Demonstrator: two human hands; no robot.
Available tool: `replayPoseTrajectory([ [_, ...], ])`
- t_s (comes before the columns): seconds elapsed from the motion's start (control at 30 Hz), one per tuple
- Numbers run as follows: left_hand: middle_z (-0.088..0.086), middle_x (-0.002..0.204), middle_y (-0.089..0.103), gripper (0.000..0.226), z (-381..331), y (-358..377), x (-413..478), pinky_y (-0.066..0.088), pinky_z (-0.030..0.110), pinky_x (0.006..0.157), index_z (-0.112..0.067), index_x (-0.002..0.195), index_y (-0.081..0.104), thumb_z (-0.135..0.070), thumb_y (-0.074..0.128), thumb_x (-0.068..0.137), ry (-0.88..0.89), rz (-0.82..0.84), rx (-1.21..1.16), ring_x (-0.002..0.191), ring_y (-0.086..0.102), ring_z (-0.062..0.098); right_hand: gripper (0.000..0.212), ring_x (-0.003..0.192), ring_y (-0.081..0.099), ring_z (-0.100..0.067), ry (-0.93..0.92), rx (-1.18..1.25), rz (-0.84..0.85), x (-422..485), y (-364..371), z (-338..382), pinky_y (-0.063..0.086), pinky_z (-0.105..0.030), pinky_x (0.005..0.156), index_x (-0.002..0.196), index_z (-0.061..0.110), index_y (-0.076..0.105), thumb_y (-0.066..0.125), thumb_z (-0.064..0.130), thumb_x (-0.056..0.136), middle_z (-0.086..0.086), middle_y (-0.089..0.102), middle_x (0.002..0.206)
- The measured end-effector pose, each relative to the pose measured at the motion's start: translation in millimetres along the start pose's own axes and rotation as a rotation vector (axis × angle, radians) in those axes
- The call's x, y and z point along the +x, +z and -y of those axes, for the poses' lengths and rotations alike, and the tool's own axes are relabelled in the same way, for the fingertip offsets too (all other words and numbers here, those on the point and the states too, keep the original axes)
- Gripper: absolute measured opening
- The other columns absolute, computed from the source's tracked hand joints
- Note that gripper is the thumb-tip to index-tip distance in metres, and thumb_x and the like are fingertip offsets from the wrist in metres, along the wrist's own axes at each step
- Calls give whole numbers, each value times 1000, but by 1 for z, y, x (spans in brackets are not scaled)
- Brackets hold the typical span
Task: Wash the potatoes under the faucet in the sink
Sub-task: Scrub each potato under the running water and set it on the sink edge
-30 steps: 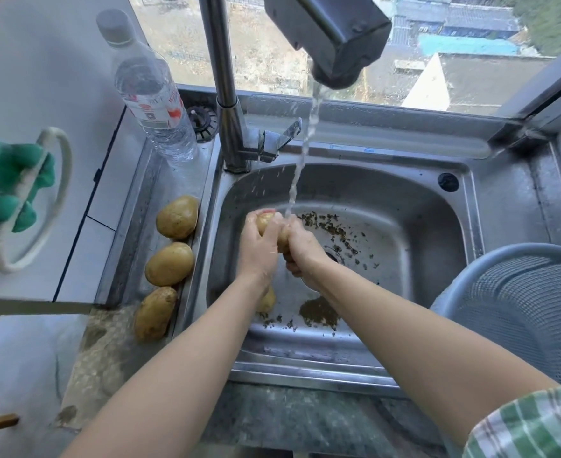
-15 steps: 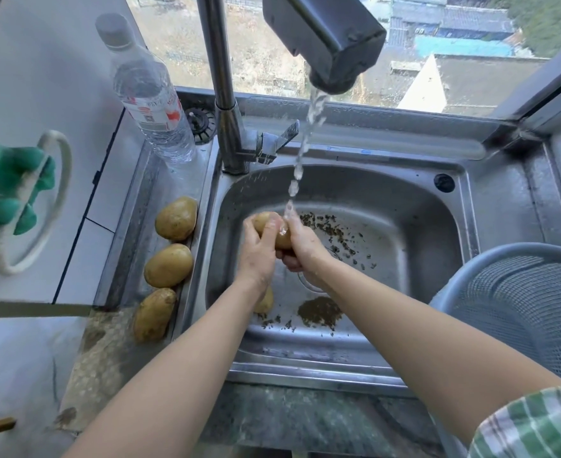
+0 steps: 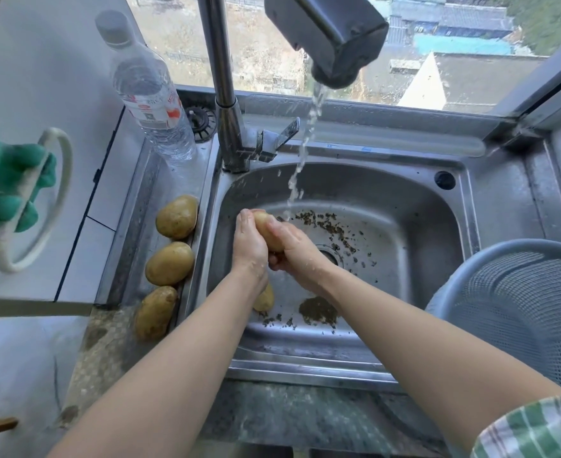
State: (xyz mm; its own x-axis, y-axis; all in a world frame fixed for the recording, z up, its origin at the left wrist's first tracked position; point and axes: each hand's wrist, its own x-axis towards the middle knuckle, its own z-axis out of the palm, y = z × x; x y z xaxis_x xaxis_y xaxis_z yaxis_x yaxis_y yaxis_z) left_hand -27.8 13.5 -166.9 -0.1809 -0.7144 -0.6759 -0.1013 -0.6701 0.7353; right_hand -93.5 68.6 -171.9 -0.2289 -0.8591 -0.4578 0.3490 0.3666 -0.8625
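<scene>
- In the middle of the sink [image 3: 404, 206], close under the water stream [image 3: 300, 160], the held potato [image 3: 265, 231] sits between both hands.
- The left hand [image 3: 249, 246] cups it from 9 o'clock, and the right hand [image 3: 297, 249] wraps its fingers around it from 3 o'clock.
- To wash it well, I think it should be turned under the stream so that every side is rubbed. The wet skin may slip.
- A second potato [image 3: 265, 299] lies on the basin floor at 6 o'clock. Three potatoes [image 3: 170, 263] wait on the ledge at 9 o'clock.

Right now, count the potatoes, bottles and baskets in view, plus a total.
Potatoes: 5 (3 beside the sink, 1 held under the water, 1 on the sink floor)
Bottles: 1
Baskets: 1
Total: 7
</scene>
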Motion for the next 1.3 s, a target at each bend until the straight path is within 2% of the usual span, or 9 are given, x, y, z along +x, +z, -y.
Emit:
replayPoseTrajectory([
  [0.17, 9, 75, 61, 48, -3, -3, 5, 34, 18, 37, -19, 93, 61, -49, 25, 103, -46, 12, -88, 50, 46, 20, 44, 60, 39, -10, 30, 110, 98, -2, -1, 2, 34, -24, 56, 129, -1, 53, 43, 20, 91, -3, 46, 79],
  [0.27, 10, 91, 63, 43, -4, -5, 5, 47, 28, 57, -23, 87, 63, -40, 27, 104, 26, 41, -91, 76, 57, 23, 29, 53, 32, -10, -9, -19, 38, -3, -2, 3, 26, -24, 51, 114, 21, 62, 39, 30, 100, -5, 48, 77],
  [0.4, 14, 120, 64, 34, -1, -12, -1, 52, 39, 91, -28, 105, 67, -36, 34, 104, 156, 139, -44, 106, 62, 26, 38, 41, 30, -7, 94, 23, -117, -1, -3, 3, 23, -19, 40, 100, 16, 57, 35, 47, 101, -1, 46, 61],
  [0.57, 3, 117, 70, 26, 3, -17, -1, 50, 36, 101, -20, 119, 69, -22, 51, 100, 334, 122, 143, 111, 63, 16, 46, 34, 31, -7, 248, -16, -298, 0, -4, 4, 23, -16, 35, 96, 13, 53, 27, 51, 100, 0, 45, 53],
  [0.83, 3, 136, 54, 48, 9, -26, 0, 43, 35, 105, -18, 143, 45, -32, 53, 98, 370, 266, 450, 124, 52, 17, 72, 30, 33, -9, 400, -131, -258, 5, -7, 5, 26, -18, 35, 89, 9, 58, 6, 58, 98, -4, 49, 45],
  [0.93, 10, 124, 60, 41, 4, -19, -3, 46, 42, 101, -10, 132, 50, -36, 40, 102, 326, 82, 470, 114, 57, 23, 78, 49, 53, -16, 271, -422, -202, 9, -5, 3, 43, -25, 46, 119, 7, 52, 10, 68, 93, -13, 65, 72],
  [1.03, 24, 116, 63, 64, 6, -19, -1, 48, 49, 95, -1, 122, 53, -54, 28, 97, 209, 53, 484, 111, 60, 40, 80, 90, 63, -22, 156, -456, -177, 14, 4, 4, 53, -41, 80, 123, 10, 43, 30, 75, 78, -10, 61, 111],
  [1.17, 22, 117, 64, 64, -3, -20, -17, 45, 54, 97, -10, 116, 62, -56, 22, 99, 180, 180, 561, 111, 59, 40, 37, 100, 62, -24, 58, -330, -262, 17, 2, 13, 51, -37, 86, 113, 1, 60, 43, 31, 98, -12, 66, 107],
  [1.3, 11, 116, 65, 51, -5, -24, -19, 47, 34, 72, -13, 127, 51, -52, 49, 94, 158, 336, 599, 97, 64, 22, 36, 86, 65, -29, 125, -5, -436, 16, 0, 17, 53, -37, 73, 93, 2, 65, 36, 19, 102, -19, 71, 97],
])
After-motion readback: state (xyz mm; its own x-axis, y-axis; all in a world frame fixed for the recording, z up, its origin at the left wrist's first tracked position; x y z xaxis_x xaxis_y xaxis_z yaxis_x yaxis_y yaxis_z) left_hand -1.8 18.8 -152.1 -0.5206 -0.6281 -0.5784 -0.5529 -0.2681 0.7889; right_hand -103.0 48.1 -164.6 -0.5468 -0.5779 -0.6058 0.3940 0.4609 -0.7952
